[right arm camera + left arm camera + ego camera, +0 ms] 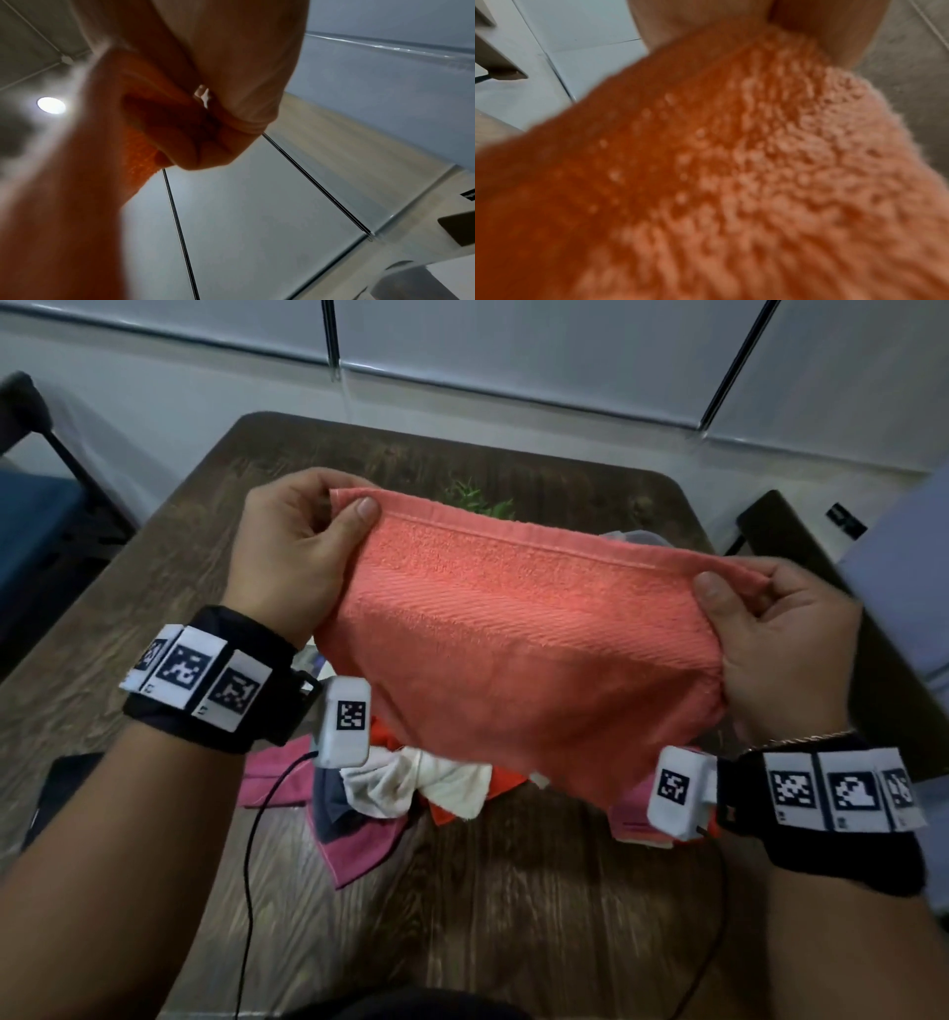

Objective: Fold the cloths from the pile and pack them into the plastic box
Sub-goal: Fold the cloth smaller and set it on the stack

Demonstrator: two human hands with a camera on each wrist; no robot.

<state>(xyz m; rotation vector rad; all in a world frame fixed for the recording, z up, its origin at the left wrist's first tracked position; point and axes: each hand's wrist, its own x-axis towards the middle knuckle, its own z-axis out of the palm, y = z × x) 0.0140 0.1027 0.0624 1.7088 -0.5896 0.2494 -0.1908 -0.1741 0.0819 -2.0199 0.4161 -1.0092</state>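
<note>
A coral terry cloth [524,649] hangs stretched in the air above the wooden table [462,906]. My left hand [308,546] pinches its upper left corner between thumb and fingers. My right hand [780,639] pinches the upper right corner. The cloth [731,182] fills the left wrist view, and a fold of the cloth [164,125] shows under my fingers in the right wrist view. Below it lies the pile of cloths [400,788]: white, pink, dark blue and red pieces. A bit of the plastic box [637,537] peeks over the cloth's top edge; the rest is hidden.
A green plant [477,498] stands at the far middle of the table. A pink folded item [637,819] lies near my right wrist. Dark chairs stand at the left [31,454] and right [821,588]. Thin black cables run from the wrist cameras to the table's near edge.
</note>
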